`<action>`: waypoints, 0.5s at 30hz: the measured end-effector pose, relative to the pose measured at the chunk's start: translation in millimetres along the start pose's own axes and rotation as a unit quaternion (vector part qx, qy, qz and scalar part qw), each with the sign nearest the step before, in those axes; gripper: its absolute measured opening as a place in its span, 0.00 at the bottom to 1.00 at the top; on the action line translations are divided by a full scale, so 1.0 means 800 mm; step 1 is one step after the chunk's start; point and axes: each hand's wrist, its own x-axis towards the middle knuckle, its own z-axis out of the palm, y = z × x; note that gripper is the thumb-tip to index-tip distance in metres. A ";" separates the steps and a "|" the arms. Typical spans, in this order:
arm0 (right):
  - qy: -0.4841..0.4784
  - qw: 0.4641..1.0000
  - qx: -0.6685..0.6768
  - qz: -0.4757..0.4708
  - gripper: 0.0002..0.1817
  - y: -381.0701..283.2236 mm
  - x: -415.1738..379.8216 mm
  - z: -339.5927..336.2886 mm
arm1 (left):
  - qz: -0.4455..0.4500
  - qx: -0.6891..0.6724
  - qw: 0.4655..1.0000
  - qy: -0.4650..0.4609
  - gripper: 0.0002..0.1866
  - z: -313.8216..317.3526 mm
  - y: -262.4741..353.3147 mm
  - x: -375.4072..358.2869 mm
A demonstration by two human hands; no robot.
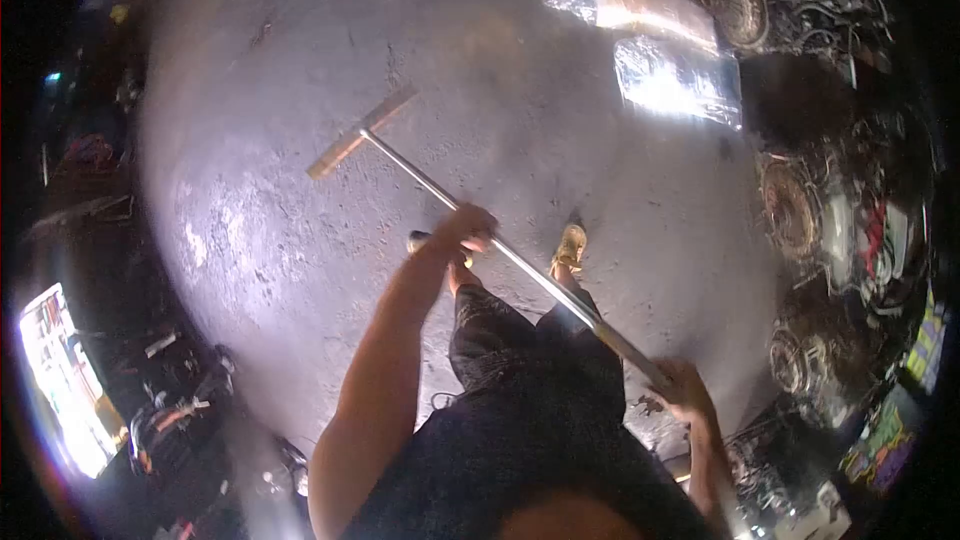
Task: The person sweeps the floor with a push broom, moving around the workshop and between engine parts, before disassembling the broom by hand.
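Observation:
A long-handled push broom [425,180] runs diagonally across the middle of the view, with a pale metal handle and a narrow wooden-looking head [345,148] on the floor. My left hand [472,227] is wrapped around the middle of the handle. Further back, near the handle's end, my right hand [685,390] grips it low at the right of my body. The bristles or blade under the head cannot be made out. My feet stand on either side of the handle, with a tan shoe [569,248] showing on the right one.
Grey, worn floor [300,40] spreads around me. Flattened sheets or packs in shiny clear plastic [675,80] lie at upper right. Wheeled machines, seemingly motorcycles [790,205], line the right side. Dark clutter [170,420] and a bright opening [65,380] are at left.

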 end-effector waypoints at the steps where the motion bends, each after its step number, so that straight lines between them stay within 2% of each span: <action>1: 0.029 0.999 -0.009 0.011 0.24 0.064 -0.031 -0.017 | 0.045 -0.159 0.982 -0.089 0.11 0.082 -0.018 0.023; 2: 0.063 0.997 0.002 0.033 0.23 0.141 -0.061 -0.015 | 0.015 0.023 0.992 -0.127 0.11 0.142 0.040 0.042; 3: 0.097 0.994 0.014 0.054 0.23 0.217 -0.092 -0.014 | -0.009 0.229 0.953 -0.196 0.10 0.199 0.118 0.057; 4: 0.078 0.978 -0.185 0.054 0.21 0.240 -0.124 -0.031 | -0.016 0.288 0.924 -0.250 0.10 0.250 0.180 0.073; 5: 0.095 0.971 -0.218 0.031 0.21 0.336 -0.161 -0.027 | -0.006 0.287 0.918 -0.273 0.09 0.298 0.225 0.087; 6: 0.056 0.959 -0.193 0.199 0.16 0.265 -0.186 -0.051 | 0.001 0.283 0.914 -0.290 0.09 0.356 0.253 0.100; 7: 0.064 0.950 -0.149 0.265 0.16 0.250 -0.194 -0.055 | 0.013 0.272 0.918 -0.290 0.09 0.405 0.277 0.112; 8: 0.084 0.950 -0.106 0.282 0.17 0.261 -0.192 -0.056 | 0.015 0.260 0.920 -0.294 0.08 0.417 0.313 0.122; 11: 0.138 0.949 0.010 0.284 0.18 0.265 -0.147 -0.059 | 0.038 0.226 0.923 -0.309 0.07 0.415 0.370 0.158; 12: 0.156 0.948 0.043 0.274 0.19 0.264 -0.128 -0.062 | 0.008 0.232 0.915 -0.331 0.07 0.409 0.374 0.171; 15: 0.210 0.945 0.127 0.217 0.20 0.260 -0.077 -0.083 | -0.067 0.227 0.932 -0.276 0.08 0.378 0.313 0.193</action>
